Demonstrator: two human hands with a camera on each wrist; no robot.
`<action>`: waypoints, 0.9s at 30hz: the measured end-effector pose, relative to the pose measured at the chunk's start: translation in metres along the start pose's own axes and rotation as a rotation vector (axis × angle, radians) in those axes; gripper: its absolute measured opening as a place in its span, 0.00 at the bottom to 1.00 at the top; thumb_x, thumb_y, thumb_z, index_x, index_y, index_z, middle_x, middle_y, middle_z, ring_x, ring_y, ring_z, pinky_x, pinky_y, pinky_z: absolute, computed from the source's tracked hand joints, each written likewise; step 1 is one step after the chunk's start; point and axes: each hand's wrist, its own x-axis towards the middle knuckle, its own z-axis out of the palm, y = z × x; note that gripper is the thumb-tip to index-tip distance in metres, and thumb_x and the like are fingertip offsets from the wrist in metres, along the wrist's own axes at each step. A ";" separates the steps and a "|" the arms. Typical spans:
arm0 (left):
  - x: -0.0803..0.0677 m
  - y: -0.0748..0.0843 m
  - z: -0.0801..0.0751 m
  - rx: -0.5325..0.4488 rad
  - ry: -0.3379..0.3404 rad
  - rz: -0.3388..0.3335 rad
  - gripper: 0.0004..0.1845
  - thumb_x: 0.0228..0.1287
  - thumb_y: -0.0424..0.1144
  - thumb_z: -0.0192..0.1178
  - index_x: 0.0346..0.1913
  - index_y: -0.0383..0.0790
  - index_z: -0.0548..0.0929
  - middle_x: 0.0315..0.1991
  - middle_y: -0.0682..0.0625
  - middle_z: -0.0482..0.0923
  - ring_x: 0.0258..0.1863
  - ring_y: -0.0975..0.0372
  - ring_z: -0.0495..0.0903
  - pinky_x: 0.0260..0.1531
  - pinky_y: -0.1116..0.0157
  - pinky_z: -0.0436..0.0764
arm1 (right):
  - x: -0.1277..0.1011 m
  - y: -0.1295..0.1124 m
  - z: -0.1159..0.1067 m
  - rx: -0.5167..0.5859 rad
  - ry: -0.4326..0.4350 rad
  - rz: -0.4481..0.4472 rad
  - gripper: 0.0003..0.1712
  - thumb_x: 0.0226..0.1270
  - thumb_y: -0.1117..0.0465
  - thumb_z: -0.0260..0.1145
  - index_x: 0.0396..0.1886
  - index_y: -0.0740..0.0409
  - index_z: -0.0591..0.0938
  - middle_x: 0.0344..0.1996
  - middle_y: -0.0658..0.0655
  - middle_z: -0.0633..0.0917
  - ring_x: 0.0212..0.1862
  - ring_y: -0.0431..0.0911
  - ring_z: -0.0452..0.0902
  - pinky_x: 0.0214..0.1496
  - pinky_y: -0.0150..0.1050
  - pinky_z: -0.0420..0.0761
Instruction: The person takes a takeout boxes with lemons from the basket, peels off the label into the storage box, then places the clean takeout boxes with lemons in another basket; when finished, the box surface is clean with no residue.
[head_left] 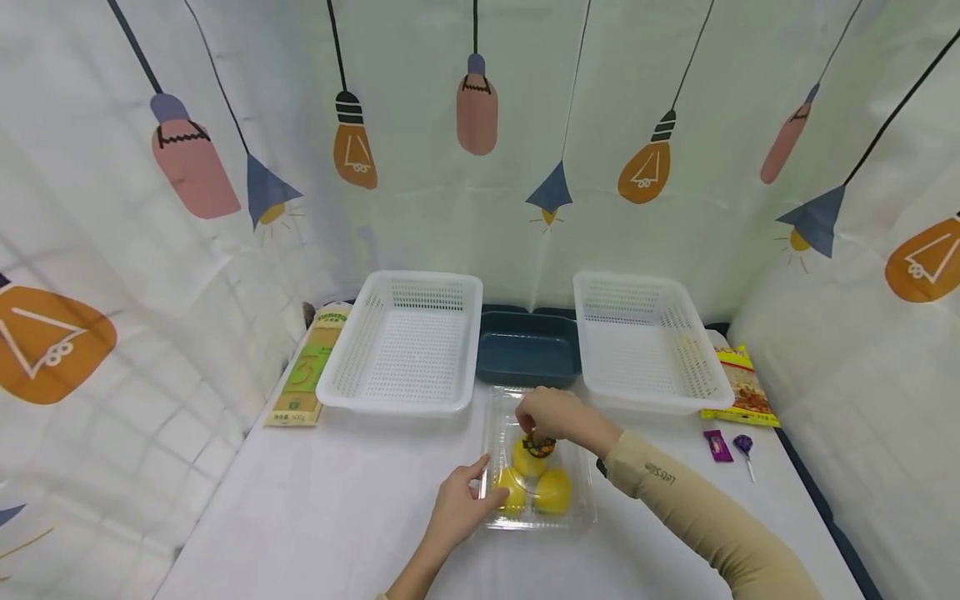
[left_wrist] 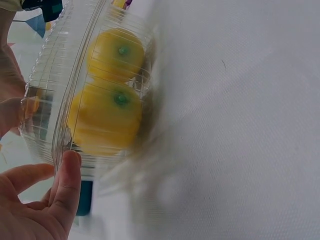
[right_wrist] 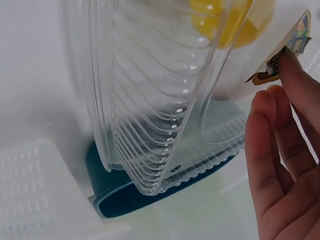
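A clear plastic clamshell box sits on the table with yellow round fruits inside; green stem spots show on two of them in the left wrist view. My left hand holds the box at its near left side, thumb and fingers on either side of the rim. Above the lid, my right hand pinches a dark round sticker between thumb and fingertips. In the right wrist view the sticker stands up at an angle, curled, with its printed face partly visible.
Behind the box stand a white basket, a dark teal tray and a second white basket. A long noodle packet lies left. On the right are a yellow snack bag, a purple wrapped candy and a lollipop.
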 end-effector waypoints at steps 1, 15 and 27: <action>0.000 0.000 0.000 -0.002 0.001 0.003 0.40 0.53 0.49 0.71 0.66 0.30 0.74 0.46 0.39 0.81 0.23 0.67 0.73 0.19 0.72 0.74 | 0.000 0.000 0.000 -0.002 0.007 -0.004 0.11 0.53 0.61 0.78 0.22 0.44 0.82 0.22 0.43 0.80 0.29 0.39 0.73 0.34 0.31 0.78; 0.000 -0.002 0.000 -0.016 0.023 0.013 0.40 0.52 0.48 0.72 0.64 0.28 0.75 0.44 0.39 0.81 0.24 0.67 0.75 0.21 0.73 0.77 | -0.005 -0.004 -0.007 -0.077 0.076 -0.033 0.13 0.53 0.60 0.78 0.20 0.46 0.80 0.21 0.44 0.81 0.27 0.38 0.72 0.31 0.34 0.76; 0.000 -0.001 0.002 -0.018 0.037 0.003 0.38 0.51 0.47 0.72 0.64 0.31 0.76 0.46 0.38 0.81 0.23 0.67 0.73 0.21 0.73 0.74 | -0.006 0.001 -0.032 -0.034 0.050 -0.038 0.10 0.56 0.61 0.76 0.24 0.48 0.81 0.22 0.45 0.80 0.27 0.39 0.72 0.30 0.34 0.74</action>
